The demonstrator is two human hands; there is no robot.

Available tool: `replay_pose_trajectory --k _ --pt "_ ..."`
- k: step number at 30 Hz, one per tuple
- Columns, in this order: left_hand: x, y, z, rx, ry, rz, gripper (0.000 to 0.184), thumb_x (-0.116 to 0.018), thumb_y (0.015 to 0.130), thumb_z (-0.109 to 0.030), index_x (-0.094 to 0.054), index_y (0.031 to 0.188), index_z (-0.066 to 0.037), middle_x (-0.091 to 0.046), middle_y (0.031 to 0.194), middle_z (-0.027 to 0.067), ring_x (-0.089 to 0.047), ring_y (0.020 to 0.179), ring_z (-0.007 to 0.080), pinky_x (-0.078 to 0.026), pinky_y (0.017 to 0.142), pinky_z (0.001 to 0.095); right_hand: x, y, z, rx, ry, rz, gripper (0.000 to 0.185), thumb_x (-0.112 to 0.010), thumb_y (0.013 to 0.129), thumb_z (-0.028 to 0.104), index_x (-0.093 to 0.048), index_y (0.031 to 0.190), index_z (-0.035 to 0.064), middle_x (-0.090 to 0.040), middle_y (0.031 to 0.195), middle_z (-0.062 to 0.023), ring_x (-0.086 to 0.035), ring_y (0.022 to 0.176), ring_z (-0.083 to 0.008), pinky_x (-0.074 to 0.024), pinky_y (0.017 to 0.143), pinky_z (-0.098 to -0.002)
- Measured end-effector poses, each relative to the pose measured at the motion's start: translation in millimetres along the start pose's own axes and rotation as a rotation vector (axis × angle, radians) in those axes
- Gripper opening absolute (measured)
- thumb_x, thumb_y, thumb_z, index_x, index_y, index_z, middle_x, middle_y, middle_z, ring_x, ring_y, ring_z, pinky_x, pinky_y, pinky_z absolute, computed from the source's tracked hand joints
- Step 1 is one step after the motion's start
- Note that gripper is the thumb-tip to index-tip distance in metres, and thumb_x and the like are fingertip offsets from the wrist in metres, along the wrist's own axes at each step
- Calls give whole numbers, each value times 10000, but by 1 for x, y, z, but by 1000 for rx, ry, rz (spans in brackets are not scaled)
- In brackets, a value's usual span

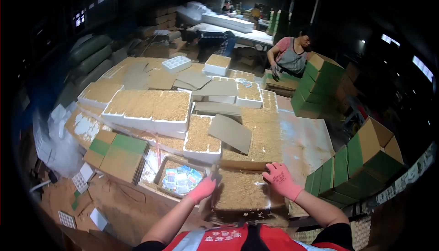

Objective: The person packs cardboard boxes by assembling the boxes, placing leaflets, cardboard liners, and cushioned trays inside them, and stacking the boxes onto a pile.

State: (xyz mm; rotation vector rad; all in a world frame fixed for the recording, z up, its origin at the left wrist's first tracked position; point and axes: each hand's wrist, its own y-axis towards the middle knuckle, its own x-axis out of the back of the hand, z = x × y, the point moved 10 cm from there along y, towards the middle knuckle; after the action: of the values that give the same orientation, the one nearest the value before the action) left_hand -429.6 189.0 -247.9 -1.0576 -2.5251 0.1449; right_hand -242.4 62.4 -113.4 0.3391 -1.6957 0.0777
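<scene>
The open carton (218, 200) is right in front of me, at the near edge of the desk (304, 137); it's filled with loose, tan, sawdust-like material (242, 189), the far flap standing up; so filling looks well along to me, while closing is not done.

My left hand (202, 190), pink-gloved, is by the carton's left side; blur there, so I can't tell how tight its fingers are; my right hand (280, 181) is at the far right corner, fingers spread wide over the rim.

Just left of that carton sits a smaller box of packets (182, 179), open too; beyond, towards the middle of the desk, white foam trays (169, 125) brim with the same tan stuff, a grey cardboard sheet (231, 134) lying tilted beside them; folded green-and-brown cartons (121, 157) lie near the left corner; more green cartons (334, 173) line the right side; past the far right corner, a person (292, 57) leans over a cardboard stack (284, 81).
</scene>
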Motion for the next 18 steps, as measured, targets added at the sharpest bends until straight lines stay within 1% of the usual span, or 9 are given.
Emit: replay_pose_trajectory --k 2,3,5,7,9,11,12,14,18 --pt "-18 15 -18 -214 396 -2 275 -371 980 -159 -457 1194 -8 -475 1235 336 -536 1071 472 -476 894 482 -24 8 4 -130 288 116 368 -713 759 343 -582 954 58 -595 1000 -145 -585 997 -321 -473 859 -416" --pt "-17 14 -27 -176 431 14 273 -370 980 -160 -463 1192 -16 -473 1234 331 -539 1074 469 -473 901 486 -82 9 15 -110 460 426 420 -697 779 383 -576 1009 54 -594 1022 -185 -582 1019 -336 -466 877 -417" --pt "-12 0 -59 -32 536 40 297 -370 977 -159 -460 1233 -38 -472 1268 311 -552 1071 467 -455 934 497 -139 13 33 -5 475 575 467 -705 785 413 -580 1030 36 -599 1043 -175 -590 1013 -352 -483 866 -407" --pt "-13 26 -25 -172 368 -34 337 -379 988 -223 -467 1257 -40 -494 1279 297 -550 1091 463 -437 960 487 -137 30 30 79 501 661 461 -694 790 415 -612 1056 48 -615 1065 -171 -596 1028 -348 -481 888 -400" --pt "6 9 -28 46 53 -147 459 -420 985 -382 -492 1282 -40 -537 1286 269 -536 1147 438 -415 990 460 -89 56 28 220 545 727 449 -673 796 409 -647 1073 57 -626 1094 -169 -593 1066 -338 -478 906 -398" --pt "3 12 -15 161 53 -230 528 -451 958 -460 -508 1271 -38 -582 1229 256 -540 1151 423 -425 973 437 -18 129 -25 -99 728 328 438 -699 770 322 -651 1142 96 -637 1155 -135 -619 1044 -309 -495 909 -373" --pt "-8 25 10 192 77 -213 596 -450 967 -500 -492 1318 -20 -562 1278 232 -546 1171 367 -418 982 411 -39 161 -72 -176 799 107 608 -736 729 306 -566 1261 66 -570 1274 -177 -574 1123 -347 -471 960 -382" --pt "-5 7 -17 316 32 -211 576 -455 971 -463 -477 1344 -25 -549 1311 219 -528 1214 345 -402 1025 395 -100 194 -104 -128 225 -31 771 -767 684 296 -450 1328 14 -474 1341 -243 -509 1182 -411 -443 999 -404" --pt "32 -38 -3 168 -34 -463 535 -500 950 -372 -451 1402 -88 -528 1363 162 -534 1228 296 -384 1083 364 -253 193 -107 -126 136 388 772 -766 674 268 -410 1303 -4 -429 1324 -274 -468 1202 -446 -429 1013 -431"
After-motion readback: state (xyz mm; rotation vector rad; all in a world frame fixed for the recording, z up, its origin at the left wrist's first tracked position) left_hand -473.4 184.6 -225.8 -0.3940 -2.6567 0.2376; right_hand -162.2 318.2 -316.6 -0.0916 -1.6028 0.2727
